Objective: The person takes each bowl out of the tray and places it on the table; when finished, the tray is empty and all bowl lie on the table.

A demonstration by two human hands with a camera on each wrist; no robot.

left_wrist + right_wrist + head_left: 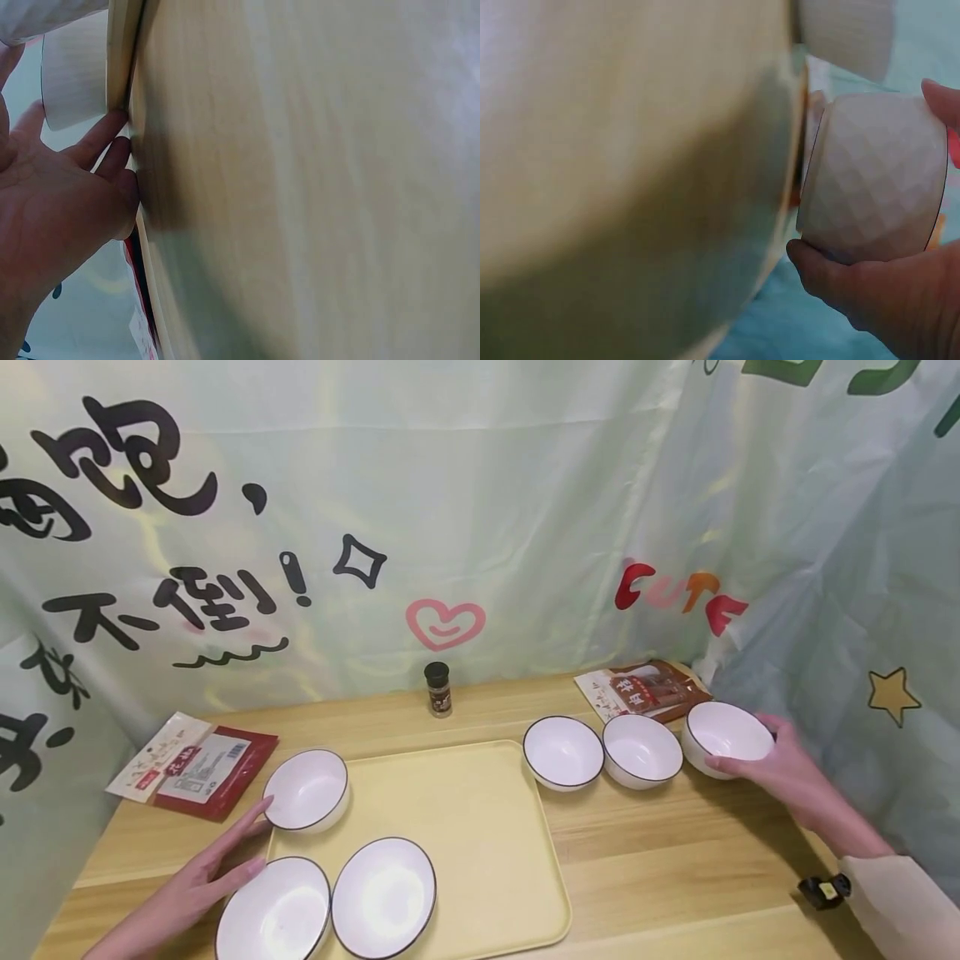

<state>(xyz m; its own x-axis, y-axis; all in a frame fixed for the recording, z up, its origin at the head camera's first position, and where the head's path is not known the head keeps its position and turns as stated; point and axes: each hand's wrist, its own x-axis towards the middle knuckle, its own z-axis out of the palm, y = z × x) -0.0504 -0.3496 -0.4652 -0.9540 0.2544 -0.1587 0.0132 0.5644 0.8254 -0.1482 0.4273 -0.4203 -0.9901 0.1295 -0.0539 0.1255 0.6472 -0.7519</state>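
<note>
My right hand [795, 772] grips the white, dark-rimmed bowl [729, 732] at the right end of a row of three, thumb on its near side. In the right wrist view this bowl [877, 176] shows a diamond-patterned outside between thumb and fingers. My left hand [206, 877] lies at the left side of the yellow tray [480, 827], fingers extended. Its fingertips are by the upper left bowl [306, 789], and its thumb reaches the rim of the lower left bowl [273, 910]. The left wrist view has fingers [101, 139] against the tray's edge.
A third bowl [384, 897] is on the tray. Two more bowls [563, 752] [642, 750] stand at the tray's right. Behind are a black-capped spice jar [438, 691], a red-and-white packet [197, 766] at left, a brown packet [645, 691] at right, and a printed curtain [525, 527].
</note>
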